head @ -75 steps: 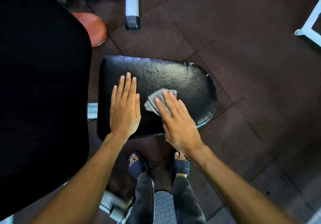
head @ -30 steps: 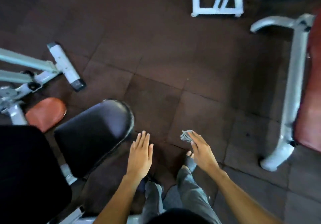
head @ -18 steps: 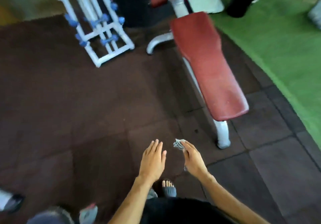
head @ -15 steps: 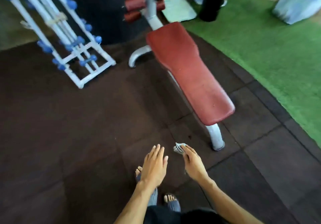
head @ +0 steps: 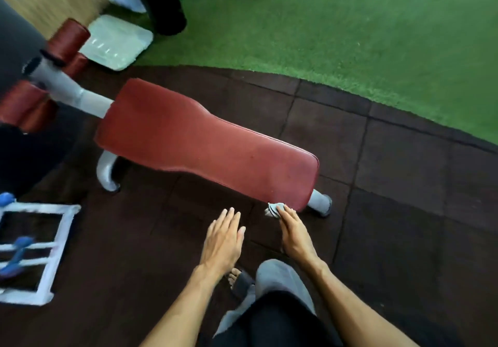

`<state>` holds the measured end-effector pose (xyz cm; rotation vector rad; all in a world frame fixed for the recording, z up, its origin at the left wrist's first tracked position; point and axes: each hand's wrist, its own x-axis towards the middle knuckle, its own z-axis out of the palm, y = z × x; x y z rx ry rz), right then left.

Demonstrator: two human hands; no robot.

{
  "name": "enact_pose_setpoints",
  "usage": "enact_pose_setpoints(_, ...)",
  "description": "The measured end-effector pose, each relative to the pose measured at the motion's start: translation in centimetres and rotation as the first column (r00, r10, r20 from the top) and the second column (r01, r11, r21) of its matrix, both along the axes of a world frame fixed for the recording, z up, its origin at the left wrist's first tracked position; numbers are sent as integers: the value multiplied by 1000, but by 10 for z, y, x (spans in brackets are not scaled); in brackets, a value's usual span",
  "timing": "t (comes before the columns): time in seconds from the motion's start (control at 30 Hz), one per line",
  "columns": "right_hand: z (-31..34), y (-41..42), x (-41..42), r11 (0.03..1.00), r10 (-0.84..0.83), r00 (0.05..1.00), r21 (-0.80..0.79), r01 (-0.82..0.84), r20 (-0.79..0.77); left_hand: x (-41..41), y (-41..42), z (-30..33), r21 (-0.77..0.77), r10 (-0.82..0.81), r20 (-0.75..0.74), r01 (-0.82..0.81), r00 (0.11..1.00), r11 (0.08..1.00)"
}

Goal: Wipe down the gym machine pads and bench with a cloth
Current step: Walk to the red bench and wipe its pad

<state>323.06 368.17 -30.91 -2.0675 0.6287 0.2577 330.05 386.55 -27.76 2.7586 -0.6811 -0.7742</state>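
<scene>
A long red padded bench [head: 204, 147] lies across the middle of the view on grey legs. At its left end, red roller pads [head: 68, 40] sit on a grey post. My right hand [head: 295, 235] grips a small folded grey cloth [head: 274, 208], which hangs just below the bench's near right corner. My left hand [head: 225, 241] hovers flat with fingers apart over the dark floor, short of the bench, holding nothing.
A white dumbbell rack [head: 32, 255] with blue weights stands at the lower left. Green turf [head: 336, 23] covers the far right. A black cylinder [head: 159, 1] and a pale square mat [head: 116, 42] sit beyond the bench. Dark rubber tiles [head: 404, 212] surround me.
I have turned from the black seat pad, where my right hand was wiping, and walked to the red bench. The bench is now close and crosswise in front of my hands.
</scene>
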Motion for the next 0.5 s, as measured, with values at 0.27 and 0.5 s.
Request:
enact_pose_setpoints(0.27, -45, -9, 119, 985, -170, 985, 32, 169, 28, 159, -30, -57, 5, -187, 100, 187, 977, 982)
enact_pose_setpoints(0.5, -138, -19, 206, 933, -358, 933, 45, 357, 27, 264, -49, -149, -60, -233, 97, 239, 968, 969)
